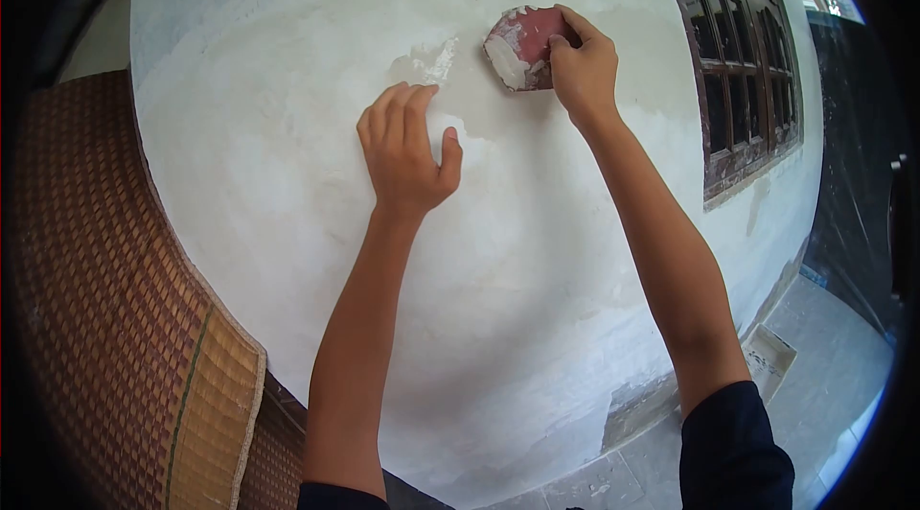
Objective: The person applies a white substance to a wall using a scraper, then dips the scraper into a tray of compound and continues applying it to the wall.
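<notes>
A pale, plastered wall (498, 251) fills the middle of the view, with damp and rough patches near its upper part. My right hand (586, 69) grips a dark red, flat scraper (537, 34) by its right edge, thumb on its face. Whitish paste covers the scraper's left and lower parts, and it is held close to or against the wall; contact is hard to tell. To the left, my left hand (407, 146) is spread with fingertips on the wall, just below a wet-looking patch (431, 61). It holds nothing.
A woven brown mat (105, 261) stands along the left side. A dark wooden window (733, 59) is set in the wall at upper right. On the grey tiled floor (843, 328) at lower right lies a shallow tray (770, 357) beside the wall. Dark sheeting (848, 146) hangs at far right.
</notes>
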`<state>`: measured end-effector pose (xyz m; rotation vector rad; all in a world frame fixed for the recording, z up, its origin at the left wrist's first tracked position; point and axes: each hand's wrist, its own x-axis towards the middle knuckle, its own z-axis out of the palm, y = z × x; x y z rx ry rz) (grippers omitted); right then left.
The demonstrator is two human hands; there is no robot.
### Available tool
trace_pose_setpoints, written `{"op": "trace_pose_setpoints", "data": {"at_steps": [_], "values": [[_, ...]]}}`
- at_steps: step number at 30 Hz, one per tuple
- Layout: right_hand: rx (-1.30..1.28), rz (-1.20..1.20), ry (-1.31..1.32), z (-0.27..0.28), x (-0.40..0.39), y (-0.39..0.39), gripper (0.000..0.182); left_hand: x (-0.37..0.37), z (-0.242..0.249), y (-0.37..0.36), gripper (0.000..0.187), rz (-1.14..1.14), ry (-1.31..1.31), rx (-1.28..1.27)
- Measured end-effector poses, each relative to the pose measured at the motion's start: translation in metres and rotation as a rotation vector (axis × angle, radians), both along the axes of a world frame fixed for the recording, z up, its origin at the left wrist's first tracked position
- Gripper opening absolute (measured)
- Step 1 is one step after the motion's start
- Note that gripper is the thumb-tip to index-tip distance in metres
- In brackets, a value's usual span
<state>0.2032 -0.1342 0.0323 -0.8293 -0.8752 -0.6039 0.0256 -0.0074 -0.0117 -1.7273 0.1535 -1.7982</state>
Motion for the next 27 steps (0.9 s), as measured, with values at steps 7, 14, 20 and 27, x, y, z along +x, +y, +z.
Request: {"op": "trace_pose_setpoints", "data": {"at_steps": [7,14,20,27], "values": [[-0.084,0.108,0.140,-0.057,0.037,-0.033,0.036,0.073,-0.064,-0.041,0.034,-0.228,0.124,-0.105],[-0.141,0.136,0.320,-0.124,0.090,-0.073,0.033,0.148,-0.138,-0.077,0.034,-0.433,0.295,-0.250],[-0.141,0.176,0.444,-0.197,0.154,-0.120,0.032,0.215,-0.198,-0.116,0.031,-0.584,0.455,-0.389],[-0.151,0.069,0.693,-0.305,0.211,-0.199,0.031,0.290,-0.275,-0.172,0.026,-0.766,0.592,-0.565]]}}
